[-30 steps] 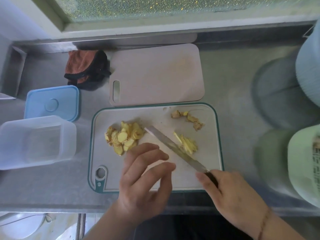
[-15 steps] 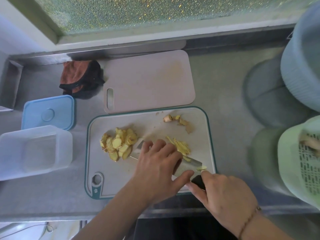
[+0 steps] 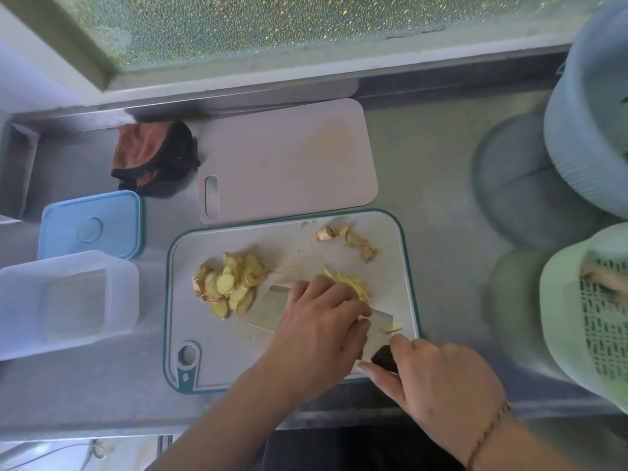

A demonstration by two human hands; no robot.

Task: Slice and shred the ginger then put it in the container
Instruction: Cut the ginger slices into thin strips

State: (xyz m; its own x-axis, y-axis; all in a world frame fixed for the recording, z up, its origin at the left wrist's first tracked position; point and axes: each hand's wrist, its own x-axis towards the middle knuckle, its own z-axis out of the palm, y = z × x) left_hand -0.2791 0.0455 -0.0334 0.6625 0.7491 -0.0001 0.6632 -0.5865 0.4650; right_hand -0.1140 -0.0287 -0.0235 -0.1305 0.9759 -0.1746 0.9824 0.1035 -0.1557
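Steel counter, shredding underway
Left hand [image 3: 319,321] now flat on cleaver blade [image 3: 272,309]; right hand [image 3: 438,385] grips its handle, slices [image 3: 227,287] waiting.

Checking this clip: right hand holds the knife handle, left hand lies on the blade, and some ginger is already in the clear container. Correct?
Not quite. The head view shows the container empty; the ginger slices and shreds lie on the board. The right hand holds the knife handle, and the left hand lies on the blade.
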